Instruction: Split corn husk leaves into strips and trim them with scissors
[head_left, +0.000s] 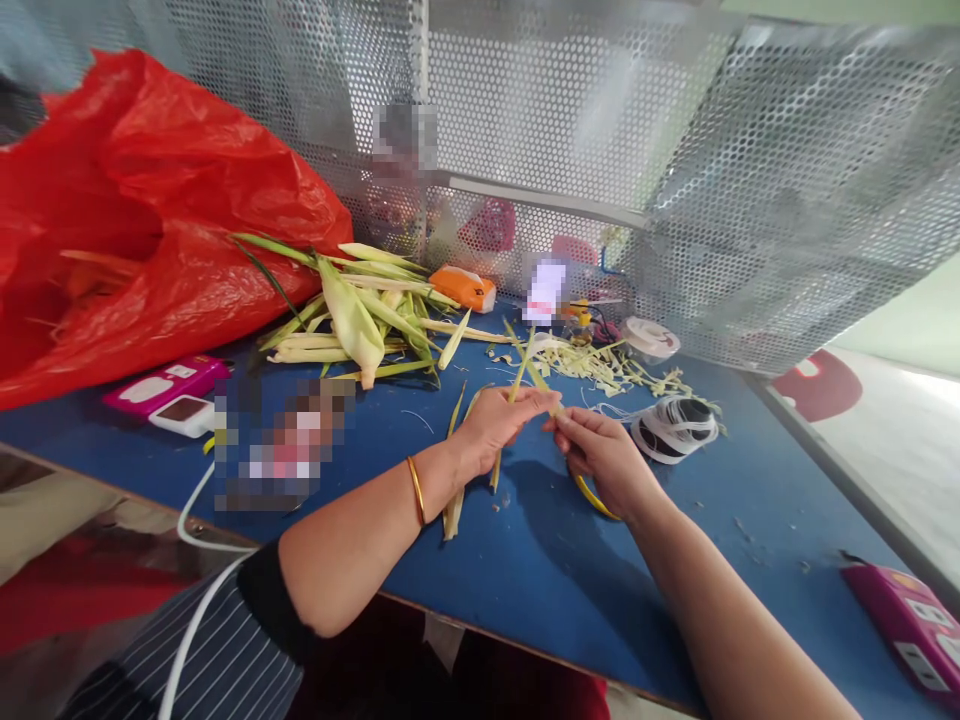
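Plainly, husk strips (537, 374) sit pinched in both hands (496, 424) (606, 455).

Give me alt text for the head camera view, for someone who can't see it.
A person's left hand and right hand hold corn husk strips over a blue table. Beyond them lie piled corn husks and shredded scraps, with a large red plastic bag at the picture's left.

Glossy plastic in red bag (210, 200); perforated metal in partition (540, 110); matt fibre in husks (351, 325); polished metal in bangle (415, 488).
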